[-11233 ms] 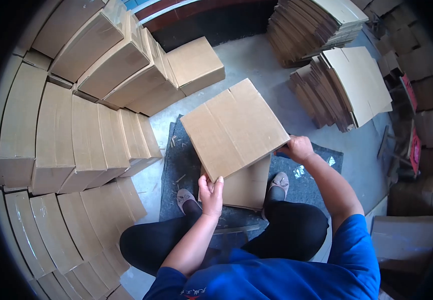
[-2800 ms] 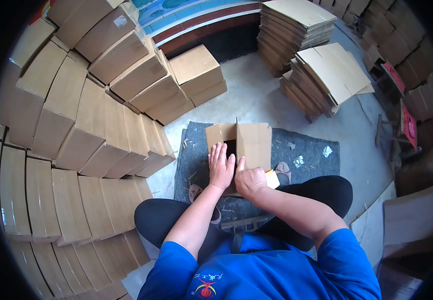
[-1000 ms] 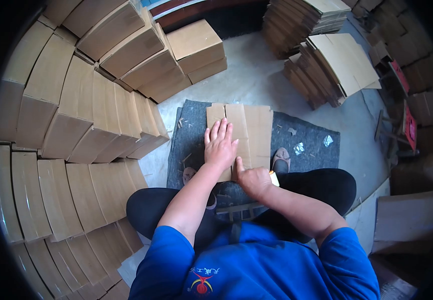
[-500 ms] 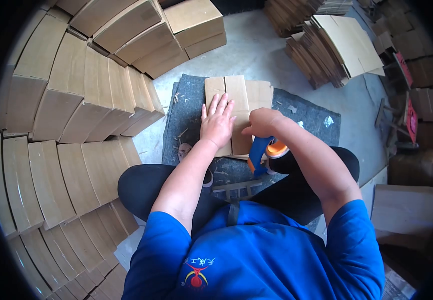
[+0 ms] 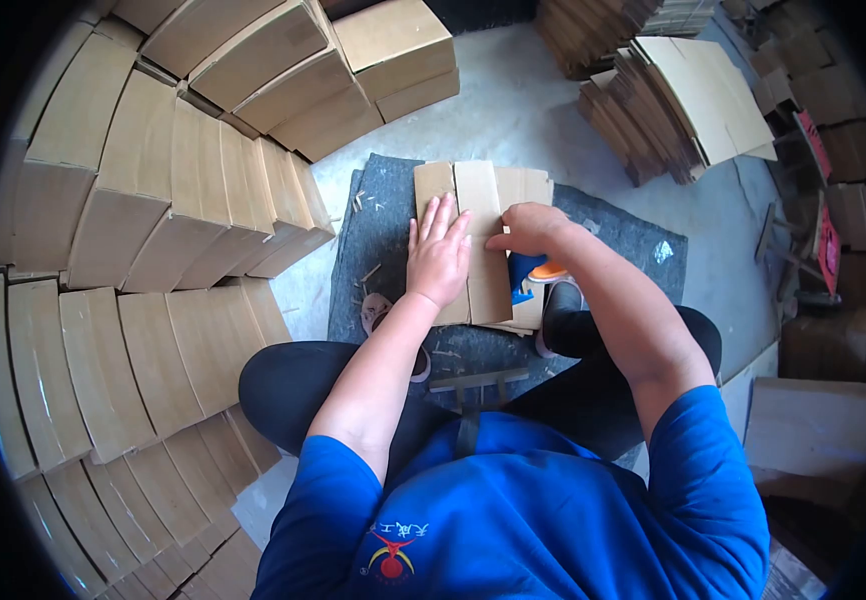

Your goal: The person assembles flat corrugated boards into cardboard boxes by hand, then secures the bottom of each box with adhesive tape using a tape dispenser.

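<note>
Flat folded cardboard point(image 5: 480, 190) lies on a dark grey mat between the person's feet. My left hand point(image 5: 440, 255) rests on its left part, fingers spread and palm down. At the cardboard's right side, my right hand point(image 5: 531, 229) is closed around a blue and orange tool point(image 5: 523, 272), which looks like a tape dispenser. The hand hides much of the tool. The right fingertips point at the cardboard's long flap edge, but whether they touch it is unclear.
Cardboard boxes point(image 5: 133, 230) are stacked along the left, with more boxes point(image 5: 398, 45) at the top. A pile of flat cardboard point(image 5: 703, 95) stands at the upper right. The mat point(image 5: 358, 300) has scraps on it. A pink-red object point(image 5: 829, 250) is at the far right.
My right hand and the tool have shifted slightly, and the tool now shows less below the hand. The view has shifted a little. My left hand stays on the cardboard.
</note>
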The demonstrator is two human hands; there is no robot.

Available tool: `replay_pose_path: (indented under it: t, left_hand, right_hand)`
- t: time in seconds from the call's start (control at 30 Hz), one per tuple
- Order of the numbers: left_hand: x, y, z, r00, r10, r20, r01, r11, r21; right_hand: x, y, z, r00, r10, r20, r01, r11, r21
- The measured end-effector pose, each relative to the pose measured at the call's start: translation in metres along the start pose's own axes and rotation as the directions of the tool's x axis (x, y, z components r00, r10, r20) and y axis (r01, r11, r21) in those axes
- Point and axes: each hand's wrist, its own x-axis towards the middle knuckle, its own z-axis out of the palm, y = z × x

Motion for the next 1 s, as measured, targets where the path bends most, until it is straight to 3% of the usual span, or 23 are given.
replay_pose_path:
  t: [0.03, 0.1, 0.13, 0.17, 0.23, 0.3, 0.47, 0.53, 0.6, 0.63, 0.7, 0.77, 0.83, 0.9, 1.0]
  left_hand:
    - [0.002, -0.007, 0.003, 0.990, 0.017, -0.141, -0.034, 0.992, -0.120]
    - [0.003, -0.013, 0.015, 0.935, -0.192, -0.299, 0.035, 0.887, -0.460]
    - [0.004, -0.012, 0.019, 0.909, -0.305, -0.283, 0.162, 0.886, -0.434]
    - [0.007, -0.013, 0.021, 0.910, -0.300, -0.287, 0.156, 0.887, -0.434]
    - [0.012, -0.017, 0.021, 0.837, -0.516, 0.181, 0.456, 0.477, -0.751]
    - [0.013, -0.019, 0.018, 0.849, -0.510, 0.142, 0.439, 0.528, -0.727]
    - [0.022, -0.017, -0.025, 0.781, -0.461, 0.421, 0.623, 0.622, -0.473]
    - [0.031, -0.020, -0.033, 0.800, -0.452, 0.395, 0.596, 0.678, -0.430]
    - [0.050, -0.025, -0.044, 0.714, -0.437, 0.548, 0.544, 0.838, -0.041]
    - [0.057, -0.023, -0.049, 0.719, -0.439, 0.538, 0.545, 0.838, -0.044]
    - [0.072, -0.019, -0.057, 0.580, -0.467, 0.667, 0.500, 0.851, 0.161]
    - [0.084, -0.013, -0.075, 0.465, -0.430, 0.774, 0.475, 0.859, 0.192]
    - [0.096, -0.013, -0.077, 0.438, -0.456, 0.775, 0.466, 0.852, 0.238]
    - [0.113, -0.029, -0.058, 0.225, -0.484, 0.846, 0.365, 0.847, 0.387]
    - [0.124, -0.036, -0.062, 0.185, -0.469, 0.863, 0.300, 0.864, 0.405]
  right_hand:
    - [0.001, -0.003, -0.002, 0.999, 0.030, 0.040, -0.031, 0.999, 0.018]
    - [0.000, -0.003, -0.003, 0.997, 0.038, 0.063, -0.042, 0.997, 0.066]
    - [0.002, 0.001, -0.001, 0.997, 0.039, 0.059, -0.043, 0.997, 0.068]
    - [0.005, 0.004, 0.000, 0.997, 0.026, 0.070, -0.030, 0.998, 0.061]
    - [0.008, 0.008, 0.000, 0.997, 0.015, 0.078, -0.019, 0.999, 0.049]
    - [0.011, 0.009, -0.003, 0.994, -0.012, 0.104, 0.007, 0.999, 0.049]
    - [0.018, 0.004, -0.012, 0.989, 0.007, 0.149, -0.010, 1.000, 0.019]
    - [0.021, -0.003, -0.017, 0.989, -0.006, 0.145, 0.009, 1.000, -0.024]
    - [0.026, -0.017, -0.025, 0.969, 0.076, 0.233, -0.039, 0.986, -0.162]
    - [0.031, -0.023, -0.028, 0.948, 0.131, 0.290, -0.064, 0.971, -0.230]
    - [0.036, -0.026, -0.030, 0.945, 0.113, 0.307, -0.017, 0.954, -0.299]
    - [0.037, -0.026, -0.037, 0.935, 0.092, 0.344, 0.047, 0.926, -0.374]
    - [0.036, -0.021, -0.040, 0.932, 0.051, 0.359, 0.081, 0.935, -0.344]
    - [0.034, -0.015, -0.042, 0.931, 0.046, 0.363, 0.082, 0.940, -0.330]
    - [0.032, -0.009, -0.039, 0.947, -0.010, 0.320, 0.086, 0.970, -0.226]
